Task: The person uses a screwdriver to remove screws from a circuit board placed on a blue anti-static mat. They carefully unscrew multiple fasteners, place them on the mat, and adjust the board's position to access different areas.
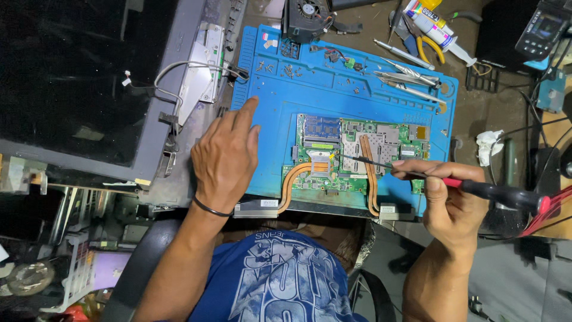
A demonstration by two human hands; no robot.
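Note:
A green circuit board (381,143) with copper heat pipes (293,179) lies on a blue work mat (280,95). My right hand (450,203) grips a screwdriver (506,194) with a black and red handle; its thin shaft reaches left, and the tip rests on the board near a metal bracket (322,161). My left hand (226,158) lies flat on the mat's left part, fingers spread, holding nothing. A dark band circles that wrist.
A dark laptop screen panel (71,77) with loose cables sits left. Small screws (289,70), tweezers (411,77) and a fan (307,15) lie along the mat's far edge. A glue tube (438,31), pliers and a meter (542,30) are at the far right.

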